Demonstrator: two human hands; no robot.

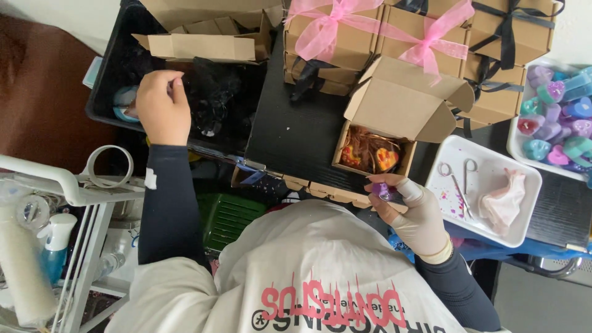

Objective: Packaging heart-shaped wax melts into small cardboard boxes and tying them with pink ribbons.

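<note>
Risk of fumbling the small purple piece [383, 190], pinched only at the fingertips of the gloved right hand [414, 213] just off the near edge of the desk [296, 132], beside the open cardboard box [374, 154] and not over it. Left hand [162, 105] far off at the left, closed narrowly on something dark in the black bin [111, 80]; contents unclear.

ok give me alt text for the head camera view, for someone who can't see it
Seen from above, a person's gloved right hand holds a small purple object beside an open brown cardboard box with heart-shaped pieces inside, while the bare left hand reaches into a black plastic bin. Ribbon-tied brown gift boxes are stacked behind.
</note>
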